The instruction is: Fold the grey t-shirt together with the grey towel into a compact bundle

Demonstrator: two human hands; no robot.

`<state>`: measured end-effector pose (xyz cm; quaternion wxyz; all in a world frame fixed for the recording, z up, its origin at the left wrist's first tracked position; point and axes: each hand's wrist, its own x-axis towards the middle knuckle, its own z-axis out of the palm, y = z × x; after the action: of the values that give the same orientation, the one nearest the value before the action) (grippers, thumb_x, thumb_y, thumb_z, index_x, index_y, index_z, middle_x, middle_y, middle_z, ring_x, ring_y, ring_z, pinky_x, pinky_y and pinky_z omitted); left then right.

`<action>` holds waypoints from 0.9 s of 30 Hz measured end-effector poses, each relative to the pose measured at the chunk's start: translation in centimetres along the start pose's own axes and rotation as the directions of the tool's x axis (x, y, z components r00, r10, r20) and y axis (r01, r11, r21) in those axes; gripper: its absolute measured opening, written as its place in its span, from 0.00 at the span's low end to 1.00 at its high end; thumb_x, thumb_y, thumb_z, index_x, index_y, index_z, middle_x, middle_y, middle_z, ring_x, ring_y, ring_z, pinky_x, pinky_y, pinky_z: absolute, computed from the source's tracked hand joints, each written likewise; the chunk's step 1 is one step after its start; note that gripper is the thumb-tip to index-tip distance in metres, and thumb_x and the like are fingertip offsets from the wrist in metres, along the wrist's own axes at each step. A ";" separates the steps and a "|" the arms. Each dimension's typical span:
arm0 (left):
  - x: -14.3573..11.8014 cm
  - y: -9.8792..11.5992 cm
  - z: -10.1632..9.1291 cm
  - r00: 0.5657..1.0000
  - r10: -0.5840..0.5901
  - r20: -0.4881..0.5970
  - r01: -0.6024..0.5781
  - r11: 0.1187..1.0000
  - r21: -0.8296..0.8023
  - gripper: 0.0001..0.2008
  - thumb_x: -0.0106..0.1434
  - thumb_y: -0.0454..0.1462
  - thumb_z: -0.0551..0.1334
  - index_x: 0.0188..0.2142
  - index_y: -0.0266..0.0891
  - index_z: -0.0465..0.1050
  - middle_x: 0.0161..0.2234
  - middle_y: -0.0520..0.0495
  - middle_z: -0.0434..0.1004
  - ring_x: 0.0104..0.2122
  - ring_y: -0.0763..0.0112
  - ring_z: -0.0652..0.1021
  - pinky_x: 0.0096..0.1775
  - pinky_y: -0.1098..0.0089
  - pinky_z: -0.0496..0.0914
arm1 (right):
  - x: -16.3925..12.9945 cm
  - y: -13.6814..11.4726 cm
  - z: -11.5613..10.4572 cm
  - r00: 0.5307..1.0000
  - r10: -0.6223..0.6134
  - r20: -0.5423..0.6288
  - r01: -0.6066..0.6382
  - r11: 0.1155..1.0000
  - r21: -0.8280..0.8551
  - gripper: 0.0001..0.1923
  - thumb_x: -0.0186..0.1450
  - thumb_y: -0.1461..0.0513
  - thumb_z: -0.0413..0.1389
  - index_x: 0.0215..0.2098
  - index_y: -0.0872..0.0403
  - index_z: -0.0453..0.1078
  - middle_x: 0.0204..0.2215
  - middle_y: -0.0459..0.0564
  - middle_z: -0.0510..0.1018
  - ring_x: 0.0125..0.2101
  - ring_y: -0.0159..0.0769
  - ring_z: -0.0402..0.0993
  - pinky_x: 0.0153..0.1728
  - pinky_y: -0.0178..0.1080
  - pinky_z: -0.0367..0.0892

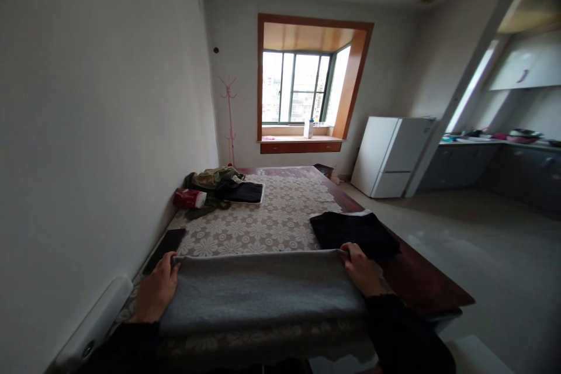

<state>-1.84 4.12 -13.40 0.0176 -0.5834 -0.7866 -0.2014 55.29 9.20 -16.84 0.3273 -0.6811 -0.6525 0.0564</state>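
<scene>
Hands, two. Left hand (pixel 158 286): one grip, closed, thumb and fingers pinching the far left corner of the grey cloth. Right hand (pixel 363 272): one grip, likewise closed on the far right corner.

Grey cloth (pixel 263 286), one: drawn out between both hands over the near end of the desk (pixel 427 283), far edge nearly straight; whether its underside touches the desk cannot be told.

Desk, one: dark red-brown wood, bare along the right side. Lace cover (pixel 263 227), one: pale, flower-patterned, spread over most of the top.

Folded black cloths, two: a right-hand black cloth (pixel 350 231), just beyond the right hand; a far black cloth (pixel 245 191), near the far left side of the desk. Olive fabric item (pixel 214 177), one, heaped beside the latter. Red-and-white packet (pixel 189 198), one, next to the heap. Flat black item (pixel 169 243), one, on the left edge, just beyond the left hand.

Beyond the desk: coat stand (pixel 229 111), one, pink; refrigerator (pixel 392 155), one, white; window (pixel 298 85), one, wood-framed.
</scene>
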 end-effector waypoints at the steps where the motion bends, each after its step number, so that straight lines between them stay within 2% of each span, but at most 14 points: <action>1: -0.3 0.0 -0.2 1.000 0.022 -0.019 -0.021 1.000 0.021 0.22 0.69 0.41 0.49 0.58 0.38 0.65 0.54 0.35 0.77 0.47 0.53 0.81 0.45 0.58 0.73 | -0.3 -0.4 -0.2 1.000 -0.006 -0.017 0.005 0.998 -0.057 0.10 0.66 0.59 0.48 0.43 0.49 0.68 0.43 0.53 0.76 0.45 0.45 0.75 0.47 0.45 0.68; 3: -1.4 0.6 -0.4 0.995 0.081 -0.059 -0.079 0.996 0.038 0.24 0.68 0.41 0.49 0.61 0.36 0.64 0.57 0.34 0.75 0.53 0.51 0.77 0.52 0.55 0.71 | -1.5 -2.1 -0.4 0.995 -0.059 -0.078 0.048 0.989 -0.143 0.16 0.66 0.58 0.50 0.51 0.50 0.67 0.50 0.56 0.74 0.51 0.50 0.72 0.51 0.49 0.66; 5: -3.1 2.5 -0.1 0.983 0.178 -0.052 -0.179 0.984 -0.005 0.24 0.68 0.40 0.51 0.61 0.37 0.66 0.58 0.36 0.74 0.58 0.53 0.74 0.58 0.54 0.68 | -3.2 -5.1 0.1 0.981 -0.167 -0.099 0.151 0.977 -0.149 0.21 0.67 0.58 0.51 0.58 0.50 0.65 0.57 0.57 0.72 0.58 0.51 0.67 0.56 0.51 0.63; 7: -5.1 5.7 0.6 0.948 0.319 0.019 -0.316 0.944 -0.095 0.23 0.69 0.40 0.51 0.61 0.40 0.67 0.59 0.40 0.74 0.60 0.58 0.72 0.63 0.55 0.63 | -5.3 -9.2 1.5 0.955 -0.295 -0.023 0.293 0.953 -0.080 0.22 0.69 0.59 0.49 0.60 0.49 0.64 0.59 0.54 0.71 0.60 0.48 0.66 0.60 0.49 0.60; 9: -6.7 9.6 1.7 0.896 0.437 0.080 -0.423 0.894 -0.149 0.23 0.70 0.41 0.50 0.62 0.43 0.67 0.61 0.42 0.72 0.64 0.57 0.68 0.66 0.51 0.58 | -7.1 -13.6 3.5 0.915 -0.391 0.099 0.395 0.918 -0.028 0.22 0.71 0.57 0.47 0.62 0.48 0.64 0.62 0.51 0.70 0.62 0.47 0.64 0.62 0.50 0.57; 11: -7.7 13.1 3.0 0.837 0.532 0.129 -0.508 0.843 -0.179 0.23 0.71 0.42 0.49 0.63 0.43 0.66 0.63 0.43 0.70 0.66 0.58 0.65 0.66 0.50 0.57 | -8.4 -17.2 5.9 0.893 -0.421 0.162 0.430 0.903 -0.025 0.23 0.72 0.56 0.46 0.64 0.46 0.64 0.64 0.49 0.68 0.65 0.49 0.59 0.64 0.55 0.52; 13: -8.1 15.4 4.4 0.813 0.568 0.128 -0.546 0.820 -0.171 0.24 0.71 0.41 0.48 0.64 0.42 0.64 0.65 0.42 0.68 0.67 0.57 0.62 0.67 0.48 0.56 | -9.1 -19.4 7.9 0.893 -0.402 0.202 0.419 0.907 -0.048 0.26 0.72 0.57 0.45 0.68 0.48 0.60 0.68 0.50 0.62 0.68 0.52 0.53 0.65 0.58 0.49; 15: -8.2 16.2 5.8 0.819 0.563 0.108 -0.550 0.825 -0.129 0.25 0.71 0.39 0.48 0.66 0.41 0.61 0.67 0.41 0.63 0.69 0.55 0.59 0.67 0.46 0.55 | -9.2 -20.1 9.5 0.896 -0.378 0.234 0.402 0.914 -0.063 0.28 0.72 0.58 0.45 0.70 0.51 0.56 0.70 0.51 0.57 0.69 0.52 0.49 0.66 0.59 0.48; 19: -8.5 15.7 7.7 0.829 0.551 0.091 -0.551 0.834 -0.027 0.28 0.70 0.38 0.48 0.69 0.40 0.55 0.70 0.42 0.56 0.71 0.53 0.53 0.68 0.44 0.51 | -9.3 -19.4 10.7 0.884 -0.377 0.276 0.408 0.911 -0.062 0.30 0.73 0.58 0.44 0.72 0.53 0.52 0.71 0.51 0.53 0.70 0.50 0.46 0.67 0.56 0.45; 23: -8.8 15.2 8.3 0.822 0.564 0.085 -0.568 0.821 0.049 0.29 0.70 0.38 0.48 0.70 0.41 0.53 0.71 0.44 0.54 0.71 0.55 0.51 0.68 0.45 0.51 | -9.4 -19.2 10.7 0.882 -0.368 0.295 0.413 0.904 -0.106 0.30 0.74 0.56 0.43 0.72 0.54 0.52 0.71 0.51 0.52 0.71 0.49 0.44 0.68 0.54 0.43; 27: -8.6 15.4 8.0 0.827 0.553 0.100 -0.561 0.824 0.081 0.28 0.71 0.41 0.48 0.69 0.42 0.54 0.71 0.48 0.52 0.71 0.57 0.52 0.68 0.48 0.52 | -9.2 -19.2 10.9 0.880 -0.364 0.307 0.421 0.895 -0.146 0.29 0.75 0.54 0.41 0.72 0.53 0.52 0.71 0.49 0.51 0.71 0.46 0.44 0.68 0.52 0.42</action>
<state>16.80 2.67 -18.44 0.0782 -0.7926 -0.5918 -0.1239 32.16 3.46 -18.61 0.1661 -0.5502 -0.8183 0.0126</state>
